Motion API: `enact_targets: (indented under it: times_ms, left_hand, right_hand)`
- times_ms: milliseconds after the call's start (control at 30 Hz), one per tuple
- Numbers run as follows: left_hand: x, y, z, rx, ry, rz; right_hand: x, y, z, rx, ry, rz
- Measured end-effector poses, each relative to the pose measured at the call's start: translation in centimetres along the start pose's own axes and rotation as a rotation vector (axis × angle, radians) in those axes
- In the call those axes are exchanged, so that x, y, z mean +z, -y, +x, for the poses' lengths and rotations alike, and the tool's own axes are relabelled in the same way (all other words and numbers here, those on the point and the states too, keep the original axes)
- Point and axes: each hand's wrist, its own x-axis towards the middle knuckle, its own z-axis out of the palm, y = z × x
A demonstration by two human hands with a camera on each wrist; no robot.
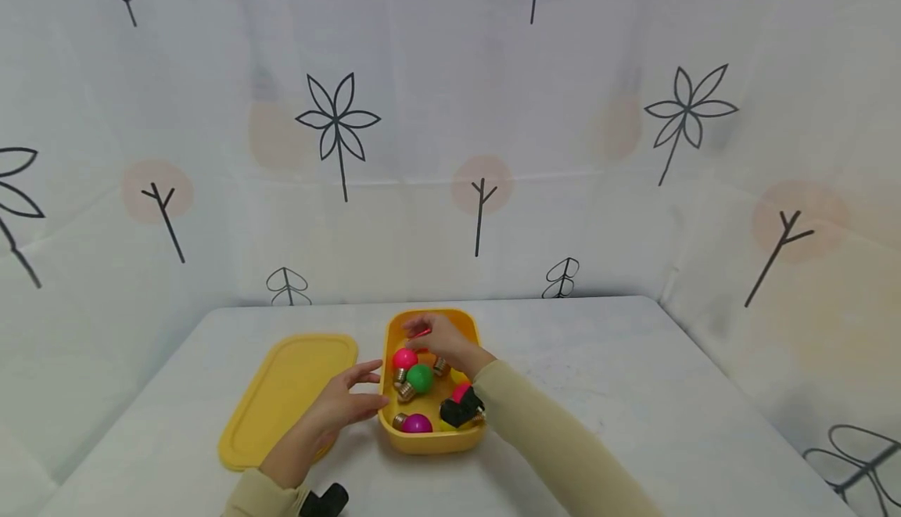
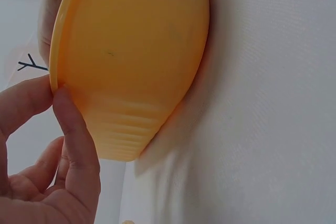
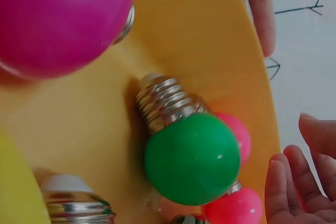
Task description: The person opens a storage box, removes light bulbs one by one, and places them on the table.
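Note:
A yellow plastic box (image 1: 431, 443) holds several coloured light bulbs with metal screw bases. My left hand (image 1: 341, 403) pinches the box's left rim between thumb and finger, plainest in the left wrist view. My right hand (image 1: 445, 339) is over the far part of the box, fingers bent loosely. A bit of red shows under its fingers in the head view. No bulb appears between the thumb and fingers in the right wrist view. Near this hand lie a pink bulb (image 1: 404, 358) and a green bulb (image 3: 192, 158). A purple bulb (image 1: 417, 423) lies at the near end.
A yellow lid (image 1: 281, 392) lies flat on the white table (image 1: 584, 392), left of the box. Another pink bulb (image 1: 461, 392) lies at the box's right side, partly covered by the black wrist camera (image 1: 461, 407). A patterned white cloth (image 1: 436, 126) hangs behind the table.

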Motion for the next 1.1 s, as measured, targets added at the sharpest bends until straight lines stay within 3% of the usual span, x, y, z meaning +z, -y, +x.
enact_targets:
  times_ms: [400,1100]
  left_hand:
    - [0.1,-0.2,-0.1,-0.012,-0.002,-0.014]
    - [0.0,-0.1,-0.1,-0.017,0.002,-0.035]
  right_hand:
    - [-0.2,-1.6,1.0,0.023,0.047,-0.153]
    - [0.6,-0.8,0.6,0.144,0.154,-0.303]
